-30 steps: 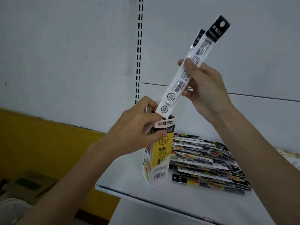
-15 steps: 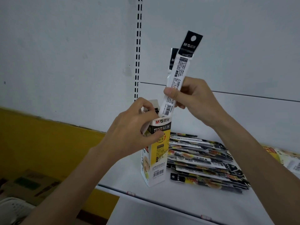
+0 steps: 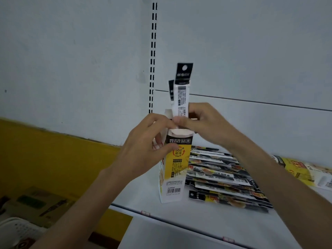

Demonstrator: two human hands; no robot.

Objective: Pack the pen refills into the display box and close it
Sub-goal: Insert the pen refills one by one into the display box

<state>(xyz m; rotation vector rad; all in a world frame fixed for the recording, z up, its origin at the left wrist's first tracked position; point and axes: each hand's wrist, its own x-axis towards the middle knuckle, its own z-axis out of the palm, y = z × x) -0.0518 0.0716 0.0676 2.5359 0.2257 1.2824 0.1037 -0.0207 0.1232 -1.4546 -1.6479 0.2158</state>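
Observation:
A tall yellow, black and white display box [image 3: 175,169] stands upright on the white shelf [image 3: 179,216], its top flap open. My left hand [image 3: 145,151] grips the box near its top, thumb on the front face. My right hand [image 3: 203,121] pinches two white refill packs with black hang tabs [image 3: 182,92] just above the opening. The packs stand almost upright, their lower ends inside the box and hidden. A heap of several more refill packs [image 3: 226,178] lies on the shelf right of the box.
A slotted upright [image 3: 153,51] runs down the white back wall. Another yellow package [image 3: 305,173] lies at the far right of the shelf. Below left are a yellow wall, cardboard boxes [image 3: 36,202] and a white basket [image 3: 18,230].
My right hand has come down and left, turning the refill packs from tilted to near upright and sliding them deeper into the box. My left hand keeps its hold on the box.

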